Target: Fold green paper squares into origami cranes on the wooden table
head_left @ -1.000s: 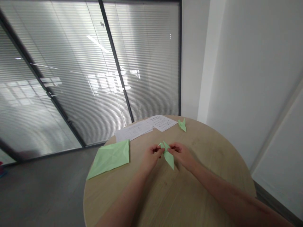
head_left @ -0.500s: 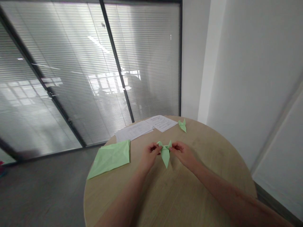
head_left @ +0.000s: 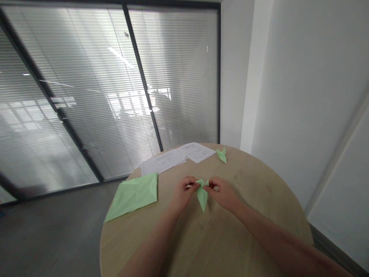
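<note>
Across the round wooden table (head_left: 253, 223) from the glass partition (head_left: 184, 88), I see a person with both hands brought close together over a small folded green paper figure (head_left: 202, 200). The left hand (head_left: 184, 194) pinches its upper left part between thumb and forefinger; the right hand (head_left: 223, 194) does the same at the upper right, so both grips are closed on the paper, one at either side. The figure sits in the narrow gap between the two sets of fingertips, its top creased into small points near the pinches, while a long tapered flap hangs below them toward the person, its tip well clear of either hand. Whether that tip touches the wood I cannot tell from here. Beyond the right hand, near the table's far edge, rests a second green figure (head_left: 221, 156), also folded and pointed. Just beside it, to its left, a printed sheet (head_left: 198, 152) lies flat, overlapping more white papers (head_left: 164, 161) that spread along the rim. Well to the left of the left hand, a stack of green paper (head_left: 135, 195), wrinkled on top, reaches the table's left edge.
</note>
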`<action>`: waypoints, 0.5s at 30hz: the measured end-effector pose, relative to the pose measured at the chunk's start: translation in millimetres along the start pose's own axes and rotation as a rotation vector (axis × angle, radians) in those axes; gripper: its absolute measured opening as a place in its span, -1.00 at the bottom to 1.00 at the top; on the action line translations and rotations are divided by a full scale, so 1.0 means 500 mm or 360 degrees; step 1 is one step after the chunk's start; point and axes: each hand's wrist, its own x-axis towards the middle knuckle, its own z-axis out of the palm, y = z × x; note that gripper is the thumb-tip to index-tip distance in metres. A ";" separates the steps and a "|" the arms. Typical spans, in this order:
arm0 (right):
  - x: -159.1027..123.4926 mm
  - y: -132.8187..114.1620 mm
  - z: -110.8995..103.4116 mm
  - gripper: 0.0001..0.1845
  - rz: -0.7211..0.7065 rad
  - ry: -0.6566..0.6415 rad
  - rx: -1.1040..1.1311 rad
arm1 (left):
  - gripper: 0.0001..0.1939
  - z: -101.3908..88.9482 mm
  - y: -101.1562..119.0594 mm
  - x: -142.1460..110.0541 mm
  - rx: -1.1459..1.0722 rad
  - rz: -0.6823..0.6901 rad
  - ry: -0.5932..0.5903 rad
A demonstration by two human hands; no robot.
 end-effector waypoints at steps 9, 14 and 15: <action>0.002 0.005 0.005 -0.75 0.0000 0.0084 0.0036 | -0.78 0.000 -0.013 0.000 -0.0078 -0.0110 0.0002; 0.000 0.004 0.004 -0.74 -0.0026 0.0118 0.0048 | -0.81 0.001 -0.014 -0.001 -0.0023 -0.0140 0.0025; 0.000 0.004 0.004 -0.74 -0.0011 0.0123 0.0051 | -0.80 0.001 -0.013 0.000 -0.0028 -0.0151 0.0031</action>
